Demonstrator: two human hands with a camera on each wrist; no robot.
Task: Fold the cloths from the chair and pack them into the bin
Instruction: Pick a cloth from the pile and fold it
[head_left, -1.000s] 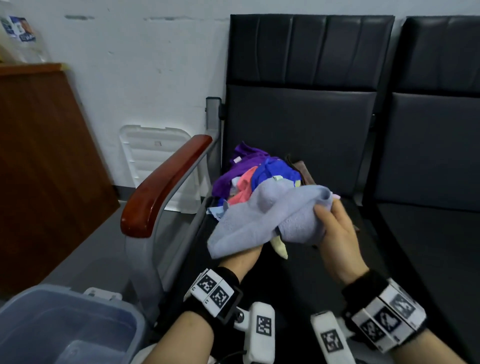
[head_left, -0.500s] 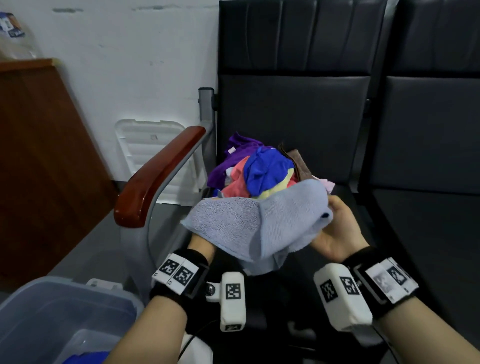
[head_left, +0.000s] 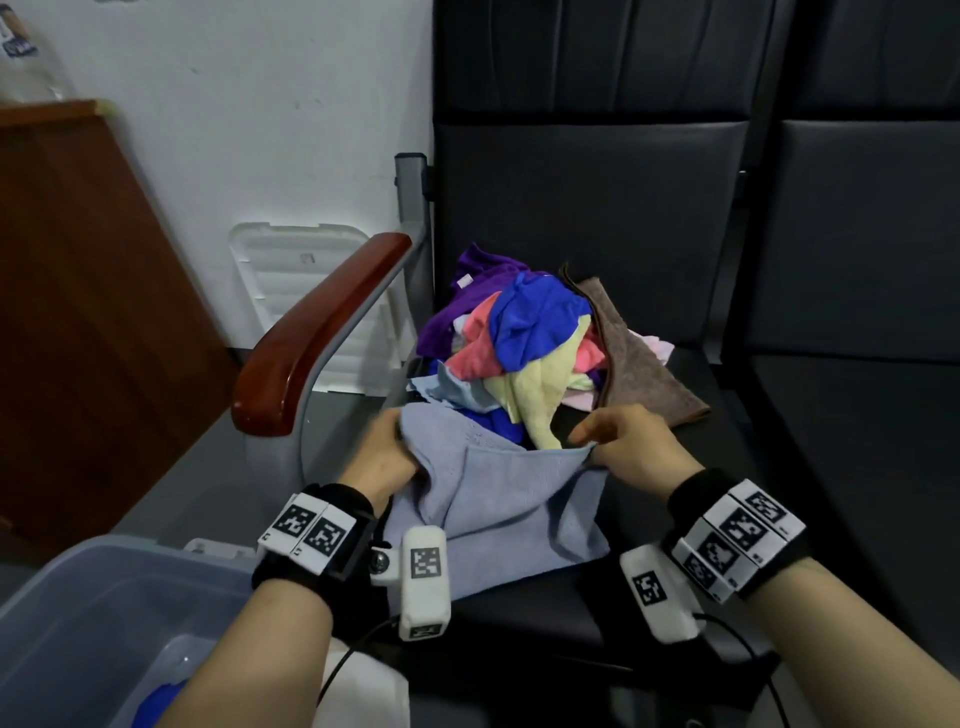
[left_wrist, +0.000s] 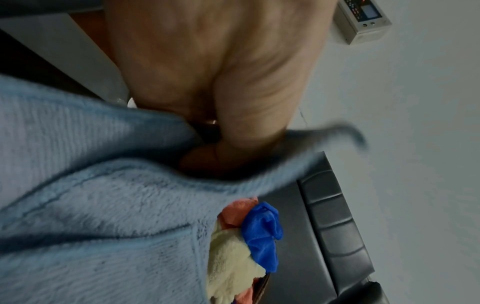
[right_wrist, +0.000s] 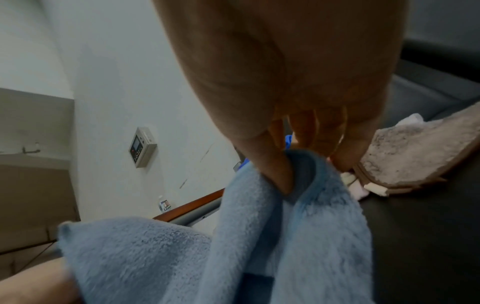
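Observation:
A light blue cloth (head_left: 498, 499) hangs spread between my two hands over the front of the black chair seat (head_left: 727, 467). My left hand (head_left: 387, 457) grips its left top corner, and in the left wrist view the cloth (left_wrist: 103, 216) bunches under the curled fingers (left_wrist: 233, 123). My right hand (head_left: 618, 441) pinches the right top corner; in the right wrist view the thumb and fingers (right_wrist: 280, 168) clamp the cloth's edge (right_wrist: 306, 164). Behind lies a pile of cloths (head_left: 524, 338) in purple, blue, pink and yellow. The translucent bin (head_left: 93, 623) sits at lower left.
A brown cloth (head_left: 639, 364) lies right of the pile. The chair's wooden armrest (head_left: 317, 332) runs along the left of the seat. A white lid (head_left: 306, 291) leans on the wall behind it. A second black seat (head_left: 857, 441) adjoins on the right.
My hands have moved apart and lower, pulling the bunched blue cloth open into a flat hanging sheet. The pile behind is now uncovered.

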